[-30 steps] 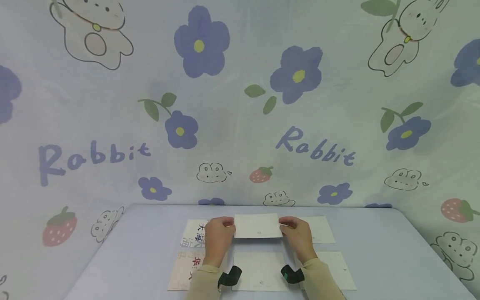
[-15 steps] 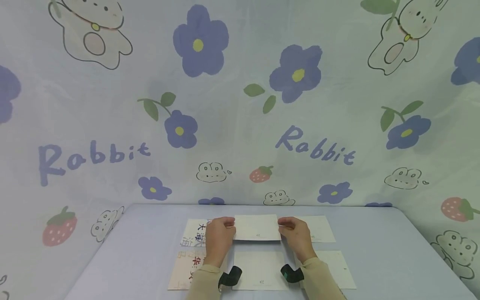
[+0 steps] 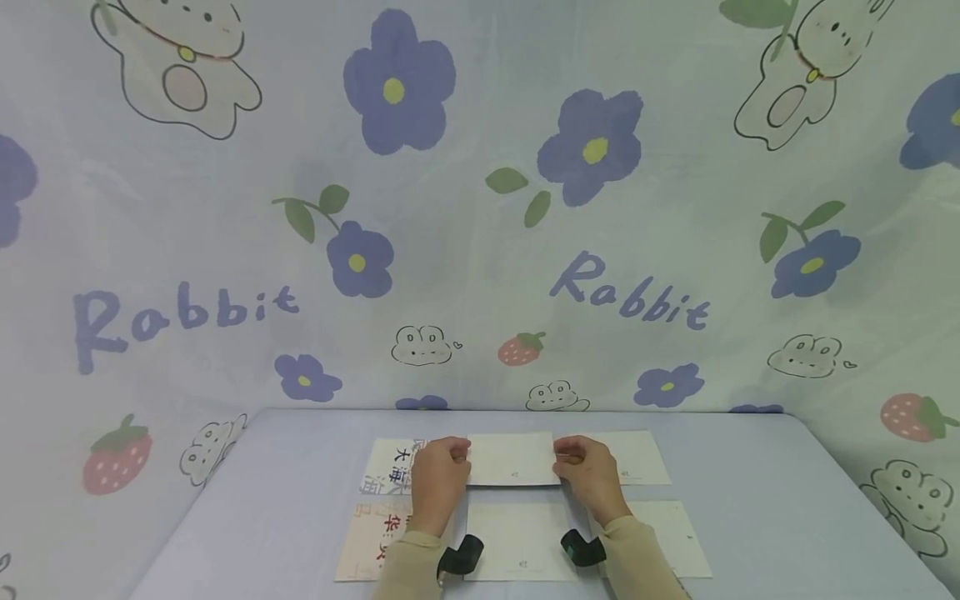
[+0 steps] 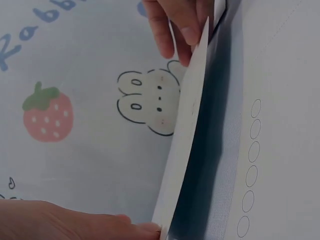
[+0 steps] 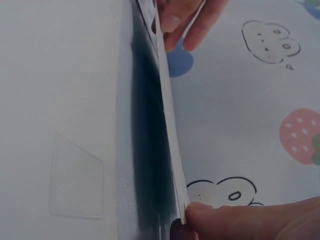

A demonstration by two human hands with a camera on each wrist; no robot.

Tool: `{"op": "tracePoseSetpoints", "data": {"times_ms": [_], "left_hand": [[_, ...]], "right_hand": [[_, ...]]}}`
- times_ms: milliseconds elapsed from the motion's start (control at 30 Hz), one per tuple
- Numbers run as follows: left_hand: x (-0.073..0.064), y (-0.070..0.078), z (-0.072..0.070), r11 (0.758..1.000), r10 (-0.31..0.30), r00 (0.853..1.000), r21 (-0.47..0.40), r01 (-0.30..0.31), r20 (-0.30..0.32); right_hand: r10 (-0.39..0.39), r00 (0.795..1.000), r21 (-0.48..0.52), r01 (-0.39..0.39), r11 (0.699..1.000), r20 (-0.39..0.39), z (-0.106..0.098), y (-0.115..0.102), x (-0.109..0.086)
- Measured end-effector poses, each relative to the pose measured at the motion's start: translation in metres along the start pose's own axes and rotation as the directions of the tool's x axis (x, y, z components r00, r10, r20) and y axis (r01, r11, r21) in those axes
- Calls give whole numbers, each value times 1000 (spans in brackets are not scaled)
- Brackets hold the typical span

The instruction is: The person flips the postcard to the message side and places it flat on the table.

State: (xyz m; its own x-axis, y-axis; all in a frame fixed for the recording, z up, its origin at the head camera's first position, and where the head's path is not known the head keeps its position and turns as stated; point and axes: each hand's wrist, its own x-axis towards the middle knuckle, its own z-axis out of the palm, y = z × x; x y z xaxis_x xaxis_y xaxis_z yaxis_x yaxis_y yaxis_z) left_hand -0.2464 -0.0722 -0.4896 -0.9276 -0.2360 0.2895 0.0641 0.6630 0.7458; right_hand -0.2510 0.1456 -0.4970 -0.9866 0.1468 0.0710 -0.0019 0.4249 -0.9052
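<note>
A cream-white postcard [image 3: 512, 457] is held by its two short sides, my left hand [image 3: 438, 483] pinching one end and my right hand [image 3: 588, 477] the other. Its near edge stands a little off the table, with a dark shadow beneath. Just in front lies another blank-looking postcard [image 3: 521, 542]; the left wrist view shows a row of printed circles on this lower card [image 4: 280, 150], the right wrist view a faint stamp box on the same card [image 5: 77, 180]. Both thumbs press the held card's edges.
To the left lie two postcards with printed characters, a white one [image 3: 381, 468] and a beige one [image 3: 363, 542], partly behind my left arm. Two pale postcards [image 3: 647, 458] lie on the right, one behind the other. A patterned curtain [image 3: 465, 208] rises behind the table [image 3: 780, 517].
The held postcard has come down slightly towards the table, its near edge lower in view. Both hands have shifted a little with it, still holding its ends.
</note>
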Motion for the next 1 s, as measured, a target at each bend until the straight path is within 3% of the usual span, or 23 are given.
{"op": "tracePoseSetpoints", "data": {"times_ms": [300,1000], "left_hand": [[-2,-1,1,1000,-16,999,11,15,51],[-4,4,3,999,-29,994,42,25,107]], "right_hand": [[-10,1000,-56,10,998,11,3,3,0],[-17,999,-137,22,990,43,3,3,0]]}}
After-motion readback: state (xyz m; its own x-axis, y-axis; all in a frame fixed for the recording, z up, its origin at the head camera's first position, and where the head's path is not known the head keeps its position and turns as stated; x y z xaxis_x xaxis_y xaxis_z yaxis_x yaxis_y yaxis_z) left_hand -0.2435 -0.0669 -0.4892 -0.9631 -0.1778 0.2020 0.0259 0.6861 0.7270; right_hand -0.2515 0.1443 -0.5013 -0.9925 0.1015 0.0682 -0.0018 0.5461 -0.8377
